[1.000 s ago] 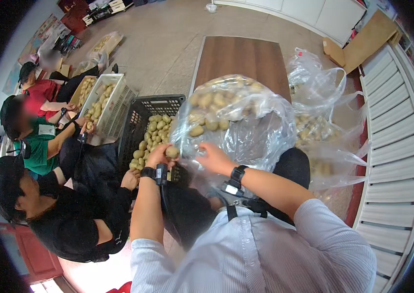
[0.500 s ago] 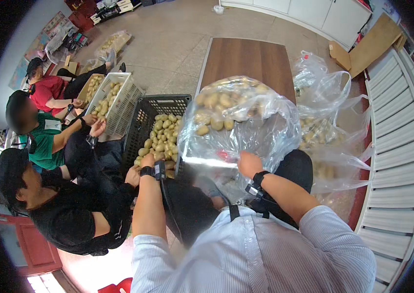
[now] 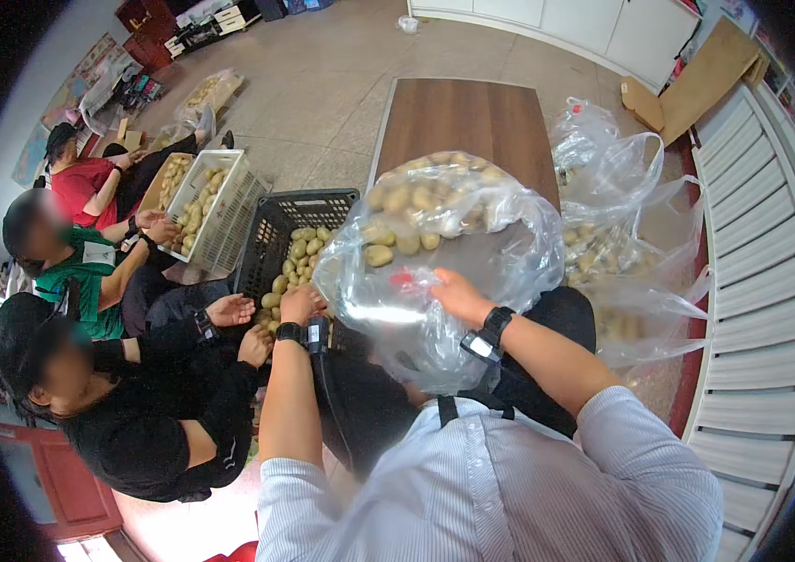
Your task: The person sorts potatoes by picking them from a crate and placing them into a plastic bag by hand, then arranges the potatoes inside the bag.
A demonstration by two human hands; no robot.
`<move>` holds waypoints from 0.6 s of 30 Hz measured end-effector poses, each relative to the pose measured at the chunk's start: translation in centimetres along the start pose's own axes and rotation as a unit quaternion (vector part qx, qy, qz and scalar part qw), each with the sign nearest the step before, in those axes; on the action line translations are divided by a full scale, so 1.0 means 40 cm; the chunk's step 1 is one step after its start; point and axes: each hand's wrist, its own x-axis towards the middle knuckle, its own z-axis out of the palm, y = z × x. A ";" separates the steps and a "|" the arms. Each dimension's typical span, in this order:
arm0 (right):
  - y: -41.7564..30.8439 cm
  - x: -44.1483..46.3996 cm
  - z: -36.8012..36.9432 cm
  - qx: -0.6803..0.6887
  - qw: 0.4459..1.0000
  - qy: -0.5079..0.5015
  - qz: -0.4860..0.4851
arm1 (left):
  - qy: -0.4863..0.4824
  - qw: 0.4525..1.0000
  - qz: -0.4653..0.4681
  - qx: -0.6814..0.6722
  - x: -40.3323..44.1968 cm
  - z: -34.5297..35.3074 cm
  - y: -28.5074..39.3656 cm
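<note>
A large clear plastic bag [image 3: 500, 201] holding several potatoes lies over the near end of a brown board. My right hand [image 3: 461, 298] pinches the bag's near side beside a red mark. To the left stands a black crate [image 3: 261, 229] with many potatoes [image 3: 302, 253] in it. My left hand [image 3: 302, 304] is at the near right part of this crate, beside the bag's left edge, with its fingers curled. What those fingers hold, if anything, is hidden.
A co-worker in black [image 3: 135, 412] has both hands close to my left hand. Beyond sit two more people by a white crate [image 3: 229, 211]. The brown board [image 3: 463, 122] extends ahead. More potato bags [image 3: 603, 244] lie right, before a white radiator [image 3: 753, 281].
One second ago my left hand held up a potato; it then went down at the crate, where it remains. My right hand closed on the bag and moved slightly left. The nearest co-worker's hand lifted.
</note>
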 end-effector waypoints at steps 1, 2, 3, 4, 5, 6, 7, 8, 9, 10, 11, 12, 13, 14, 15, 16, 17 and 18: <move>-0.006 0.017 -0.002 0.073 0.997 0.005 -0.037 | -0.032 0.999 0.018 0.021 0.010 -0.006 -0.011; 0.002 0.040 -0.002 0.145 0.987 0.010 -0.074 | -0.006 0.999 -0.038 -0.024 -0.018 0.018 0.034; 0.023 0.074 0.001 0.145 0.987 0.011 -0.073 | 0.020 0.993 -0.095 -0.069 -0.041 0.039 0.067; 0.052 0.114 0.006 0.133 0.985 0.024 -0.107 | 0.018 0.993 -0.096 -0.069 -0.049 0.048 0.079; 0.039 0.110 0.005 0.128 0.984 0.032 -0.123 | 0.016 0.994 -0.092 -0.048 -0.054 0.056 0.086; 0.023 0.105 0.003 0.121 0.982 0.040 -0.140 | 0.014 0.996 -0.089 -0.027 -0.054 0.062 0.088; -0.061 0.049 -0.014 0.124 0.985 0.022 -0.117 | 0.012 0.996 -0.090 -0.026 -0.043 0.059 0.078; -0.111 0.014 -0.018 0.127 0.987 0.003 -0.095 | -0.013 0.994 -0.094 -0.044 -0.024 0.046 0.059; -0.107 0.006 -0.005 0.127 0.987 0.004 -0.094 | -0.038 0.992 -0.099 -0.061 -0.022 0.044 0.057; -0.103 -0.006 0.008 0.076 0.993 -0.004 -0.092 | -0.038 0.992 -0.101 -0.061 -0.021 0.046 0.055; -0.092 -0.018 0.027 0.024 0.996 -0.012 -0.090 | -0.029 0.992 -0.101 -0.066 -0.036 0.056 0.070; -0.067 -0.021 0.052 -0.003 0.995 -0.003 -0.101 | -0.019 0.992 -0.101 -0.071 -0.045 0.060 0.076; -0.038 -0.031 0.070 -0.003 0.995 -0.004 -0.101 | -0.018 0.992 -0.101 -0.071 -0.052 0.065 0.083; -0.032 -0.046 0.079 -0.019 0.995 -0.006 -0.100 | -0.016 0.994 -0.097 -0.047 -0.056 0.067 0.089; -0.026 -0.060 0.088 -0.036 0.994 -0.008 -0.099 | -0.013 0.995 -0.093 -0.024 -0.060 0.071 0.093; -0.019 -0.077 0.098 -0.029 0.995 0.001 -0.100 | -0.013 0.995 -0.092 -0.024 -0.064 0.075 0.098; -0.031 -0.097 0.095 -0.029 0.995 0.001 -0.100 | 0.002 0.995 -0.093 -0.018 -0.070 0.082 0.107; -0.045 -0.119 0.089 -0.054 0.993 -0.017 -0.106 | 0.016 0.995 -0.094 -0.011 -0.073 0.087 0.112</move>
